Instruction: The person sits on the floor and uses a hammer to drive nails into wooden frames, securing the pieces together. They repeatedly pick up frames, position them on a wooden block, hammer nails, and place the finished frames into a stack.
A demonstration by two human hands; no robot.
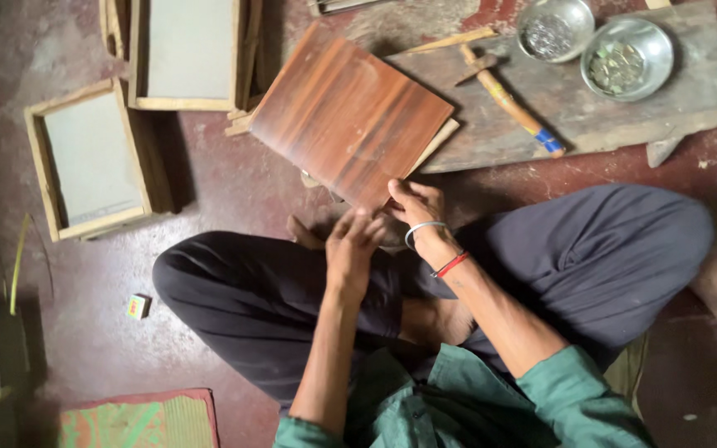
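Note:
I sit cross-legged on a reddish floor. A dark brown wood-grain board [348, 116] lies tilted in front of my knees, resting on a pale wooden frame. My right hand [417, 206], with a silver bangle and red thread at the wrist, grips the board's near corner. My left hand [352, 249] hovers just below that corner, fingers loosely bent and blurred; whether it holds anything is unclear.
A hammer [509, 101] with a wooden handle lies on a grey plank [616, 116], beside two metal bowls [629, 56] of small hardware. Wooden frames [91, 162] with grey panels sit at left. A small box [138, 306] and a striped mat [139, 419] lie near my left knee.

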